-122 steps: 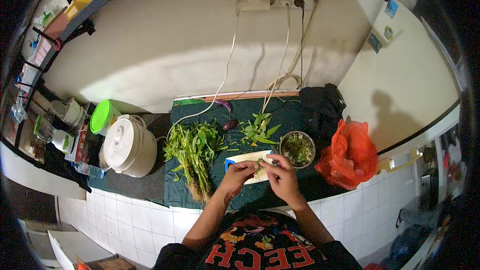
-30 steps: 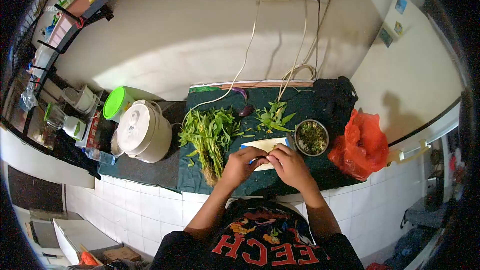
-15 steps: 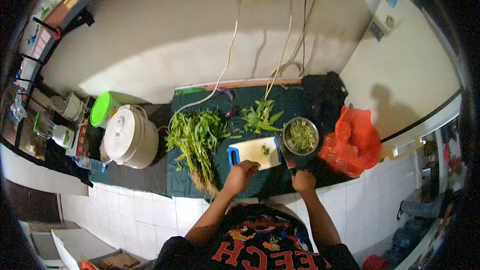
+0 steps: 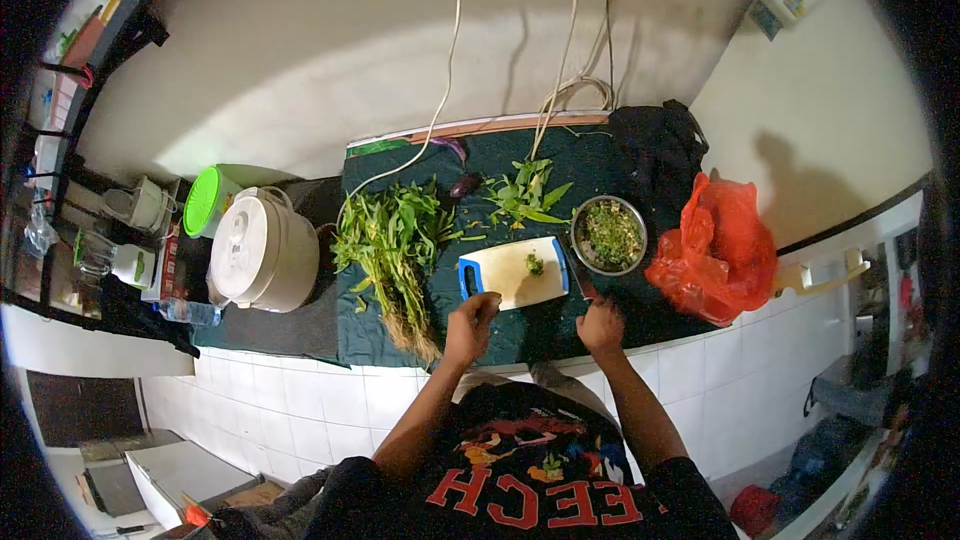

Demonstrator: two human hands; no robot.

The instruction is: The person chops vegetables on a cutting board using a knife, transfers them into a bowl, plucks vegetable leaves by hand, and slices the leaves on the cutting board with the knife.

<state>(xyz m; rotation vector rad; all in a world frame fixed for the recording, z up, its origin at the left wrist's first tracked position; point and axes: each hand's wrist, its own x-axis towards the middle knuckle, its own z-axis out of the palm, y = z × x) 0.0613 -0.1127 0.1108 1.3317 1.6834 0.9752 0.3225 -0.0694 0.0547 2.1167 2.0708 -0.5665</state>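
Note:
My right hand (image 4: 601,326) is closed around the handle of a knife (image 4: 580,275), whose blade points away from me along the right edge of the cutting board. The white cutting board (image 4: 505,280) has blue ends, and a small heap of chopped greens (image 4: 534,264) lies on it. At the board's lower left edge my left hand (image 4: 470,326) is closed, fingertips pressed together; what they hold, if anything, is too small to make out. A metal bowl (image 4: 640,252) filled with chopped greens (image 4: 608,232) stands just right of the knife.
Left of the board lies a big bundle of leafy greens with roots (image 4: 395,260). Loose leaves (image 4: 527,190) and a purple eggplant (image 4: 464,185) lie behind. A red plastic bag (image 4: 715,250) sits at right, a rice cooker (image 4: 265,250) at left. Cords (image 4: 450,80) hang down the wall.
The view has tilted downward, so the table appears higher. My left hand has drawn back slightly from over the board to its near edge. The knife stays in my right hand.

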